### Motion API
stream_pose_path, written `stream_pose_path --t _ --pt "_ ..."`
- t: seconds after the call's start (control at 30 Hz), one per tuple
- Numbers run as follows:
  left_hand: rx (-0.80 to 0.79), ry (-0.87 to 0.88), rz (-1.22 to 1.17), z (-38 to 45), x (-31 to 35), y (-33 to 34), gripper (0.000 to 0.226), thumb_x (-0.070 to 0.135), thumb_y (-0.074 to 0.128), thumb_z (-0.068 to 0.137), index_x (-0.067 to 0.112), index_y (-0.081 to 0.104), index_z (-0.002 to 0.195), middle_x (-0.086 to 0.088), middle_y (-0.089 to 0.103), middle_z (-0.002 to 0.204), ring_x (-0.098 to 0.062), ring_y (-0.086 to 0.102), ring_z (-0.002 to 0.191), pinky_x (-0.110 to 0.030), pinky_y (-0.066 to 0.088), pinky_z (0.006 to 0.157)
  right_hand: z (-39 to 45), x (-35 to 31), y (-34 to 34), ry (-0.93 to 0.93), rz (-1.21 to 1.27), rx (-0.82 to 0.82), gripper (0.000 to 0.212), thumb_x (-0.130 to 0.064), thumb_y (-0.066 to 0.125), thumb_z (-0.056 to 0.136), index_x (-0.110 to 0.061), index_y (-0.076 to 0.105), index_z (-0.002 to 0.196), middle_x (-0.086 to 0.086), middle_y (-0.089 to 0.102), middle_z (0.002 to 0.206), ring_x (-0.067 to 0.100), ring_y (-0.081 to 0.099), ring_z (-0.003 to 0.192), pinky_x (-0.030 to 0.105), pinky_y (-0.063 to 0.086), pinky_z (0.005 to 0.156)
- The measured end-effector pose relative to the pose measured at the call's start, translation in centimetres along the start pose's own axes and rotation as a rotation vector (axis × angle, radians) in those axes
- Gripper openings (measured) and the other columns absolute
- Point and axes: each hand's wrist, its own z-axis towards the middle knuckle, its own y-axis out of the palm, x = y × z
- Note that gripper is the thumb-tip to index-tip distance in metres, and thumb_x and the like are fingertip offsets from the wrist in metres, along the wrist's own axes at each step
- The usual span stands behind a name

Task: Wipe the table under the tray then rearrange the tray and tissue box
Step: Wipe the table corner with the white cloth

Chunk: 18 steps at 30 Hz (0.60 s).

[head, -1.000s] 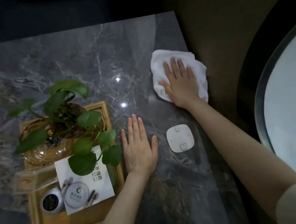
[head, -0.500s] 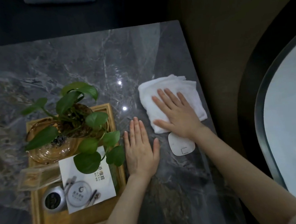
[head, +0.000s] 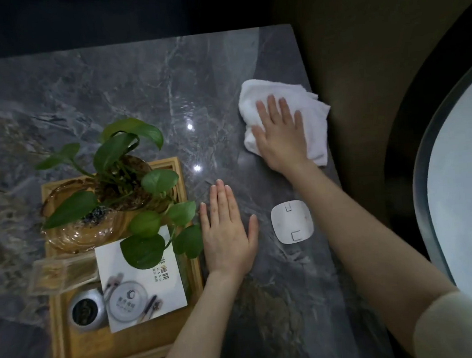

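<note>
In the head view, the right hand (head: 280, 136) lay flat, its grip open and fingers spread, pressing a white cloth (head: 283, 119) onto the grey marble table (head: 138, 82) near the far right edge, while the left hand (head: 227, 232) rested flat with its grip open, empty, on the table just beside the right rim of the wooden tray (head: 124, 351). The tray sat at the near left, carrying a potted plant (head: 122, 170), a white card (head: 144, 283) and a small silver tin (head: 86, 311); a white square pad (head: 292, 222) lay on the table between the two forearms.
</note>
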Motion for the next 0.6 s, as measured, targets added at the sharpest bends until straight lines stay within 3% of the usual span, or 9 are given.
stream_pose_path --t 0.07,0.17,0.43,0.53,0.6 --pt "0.01 0.0 0.005 0.0 -0.1 0.1 0.068 0.046 0.016 0.089 0.004 0.009 0.142 -0.013 0.013 0.154 -0.022 0.003 0.142 -0.042 0.002 0.113 -1.2 -1.9 0.7 -0.003 0.013 0.041 0.051 -0.03 0.021 0.099 -0.018 0.007 0.147 0.006 0.003 0.158 0.023 -0.001 0.145 0.044 -0.002 0.115" --pt "0.005 0.01 0.01 0.0 -0.2 0.0 0.07 0.048 0.014 0.089 0.004 0.008 0.142 -0.013 0.012 0.154 -0.022 0.002 0.142 -0.041 0.001 0.113 -4.4 -2.5 1.6 -0.149 0.008 0.043 0.051 -0.03 0.024 0.099 -0.02 0.01 0.146 0.004 0.008 0.158 0.021 0.002 0.145 0.041 -0.001 0.115" --pt "-0.04 0.041 0.028 0.0 -0.5 -0.1 0.08 0.064 0.007 0.084 0.008 -0.014 0.138 -0.012 -0.004 0.155 -0.019 -0.017 0.138 -0.038 -0.008 0.113 -9.6 3.0 -0.3 -0.415 0.049 -0.082 0.045 -0.028 0.031 0.099 -0.02 0.026 0.143 0.0 0.024 0.154 0.013 0.015 0.143 0.032 0.003 0.116" --pt "-0.123 0.052 -0.042 0.1 -0.7 -0.4 0.087 0.071 0.007 0.08 0.01 -0.019 0.136 -0.011 -0.015 0.154 -0.016 -0.027 0.135 -0.035 -0.018 0.109 -10.1 3.9 -2.1 -0.309 0.237 -0.106 0.04 -0.024 0.033 0.099 -0.013 0.038 0.137 0.006 0.04 0.147 0.019 0.03 0.137 0.023 0.009 0.111" --pt "-0.206 0.056 -0.108 0.4 -1.0 -1.2 0.093 0.074 0.007 0.076 0.01 -0.017 0.139 -0.009 -0.02 0.153 -0.014 -0.029 0.134 -0.034 -0.019 0.108 -10.3 3.5 -3.5 -0.131 0.426 -0.104 0.034 -0.022 0.035 0.099 -0.011 0.05 0.128 0.012 0.052 0.135 0.022 0.046 0.121 0.017 0.02 0.098"
